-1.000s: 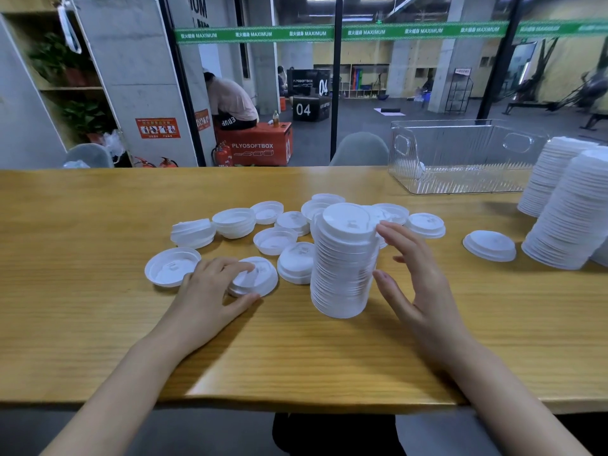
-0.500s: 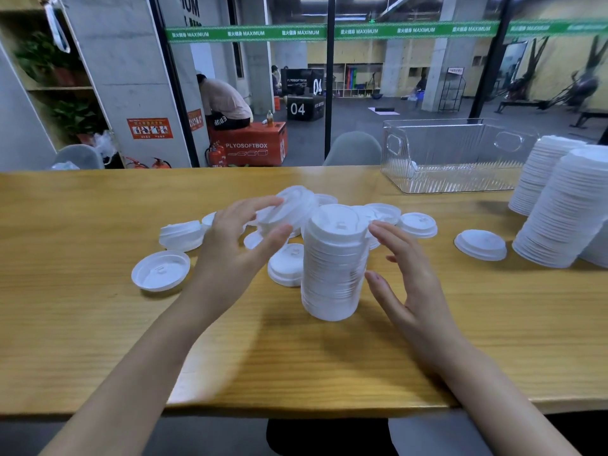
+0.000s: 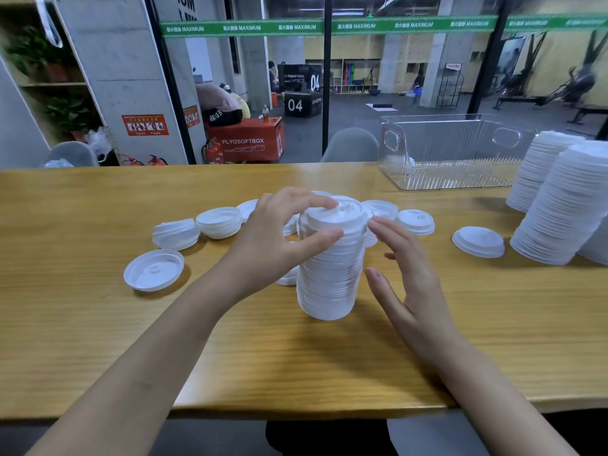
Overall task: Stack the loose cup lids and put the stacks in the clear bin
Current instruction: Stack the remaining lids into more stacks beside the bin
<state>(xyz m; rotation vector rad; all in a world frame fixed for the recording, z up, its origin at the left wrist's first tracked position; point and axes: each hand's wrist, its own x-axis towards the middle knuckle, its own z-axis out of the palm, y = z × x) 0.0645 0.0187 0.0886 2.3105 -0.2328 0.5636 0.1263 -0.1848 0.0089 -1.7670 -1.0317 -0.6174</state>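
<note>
Head view: everything below is seen from above the near edge of the table (image 3: 98, 340).
Lid stack: a tall column of white cup lids, the lid stack (image 3: 329, 281), stands upright on the wood about mid-table, nearer the near edge than the far one, and sits between the two hands.
Left hand: the left hand (image 3: 273, 238) reaches in from the left. Its fingers are curled over the top lid (image 3: 339, 213) and its thumb (image 3: 324, 240) is pressed on the near rim, so it pinches that lid at the crown of the stack.
Right hand: the right hand (image 3: 414, 284) is held edge-on just beside the stack's right flank. Its fingers are straight and a little spread and grip nothing. I cannot tell whether the fingertips touch the lids.
Loose lids: loose lids (image 3: 219, 222) lie scattered behind and to the left of the stack, some nested in twos and threes.
Upturned lid: an upturned lid (image 3: 154, 269) lies alone, left of the left wrist.
Single lid: a single lid (image 3: 478, 241) lies dome-up to the right, well apart from the hands.
Tall stacks: leaning tall stacks (image 3: 559, 212) crowd the table's right edge.
Clear bin: the clear bin (image 3: 454, 153) sits at the far edge, toward the right, beyond the right hand.
</note>
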